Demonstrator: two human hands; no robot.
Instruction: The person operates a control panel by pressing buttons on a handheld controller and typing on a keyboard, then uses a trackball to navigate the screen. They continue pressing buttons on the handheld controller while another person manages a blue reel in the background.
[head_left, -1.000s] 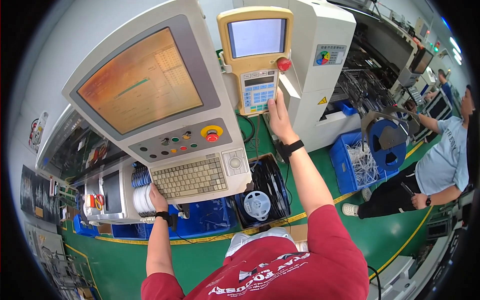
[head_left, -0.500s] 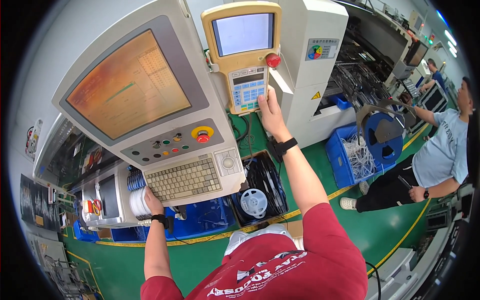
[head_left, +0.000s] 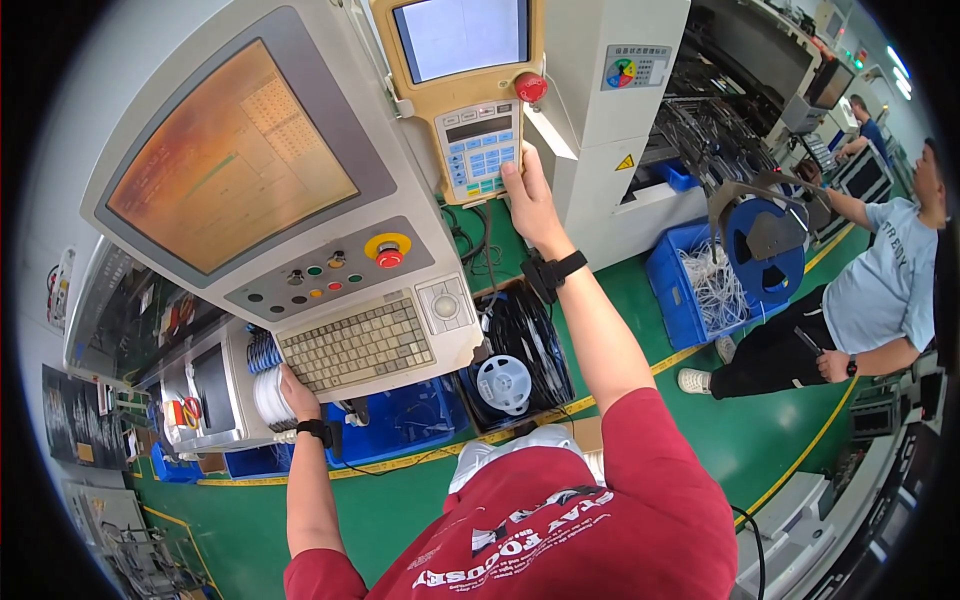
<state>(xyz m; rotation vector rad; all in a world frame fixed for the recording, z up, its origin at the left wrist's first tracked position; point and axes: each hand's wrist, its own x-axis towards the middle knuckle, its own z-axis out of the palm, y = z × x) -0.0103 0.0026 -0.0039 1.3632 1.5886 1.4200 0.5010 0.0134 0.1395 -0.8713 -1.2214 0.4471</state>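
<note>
My right hand (head_left: 535,205) holds the lower right edge of a yellowish control pendant (head_left: 480,92), its thumb on the front beside the blue keys. The pendant has a pale lit screen and a red stop button (head_left: 531,87). At the lower left corner of a grey machine console, my left hand (head_left: 299,396) grips the edge, with part of its fingers hidden. The console carries an orange-tinted screen (head_left: 230,160), a row of buttons with a red emergency stop (head_left: 388,255), a beige keyboard (head_left: 357,345) and a trackball (head_left: 445,307). White reels (head_left: 270,398) stand right beside my left hand.
Below the console are a blue bin (head_left: 420,420) and a box of dark reels with a pale reel (head_left: 504,385) on top. To the right, a person (head_left: 885,270) holds a blue reel (head_left: 762,250) near a blue crate (head_left: 672,300) of white strips. Another person stands farther back.
The console and pendant appear slightly lower and farther left in view. Both hands keep their places on them, and the right thumb stays beside the keys.
</note>
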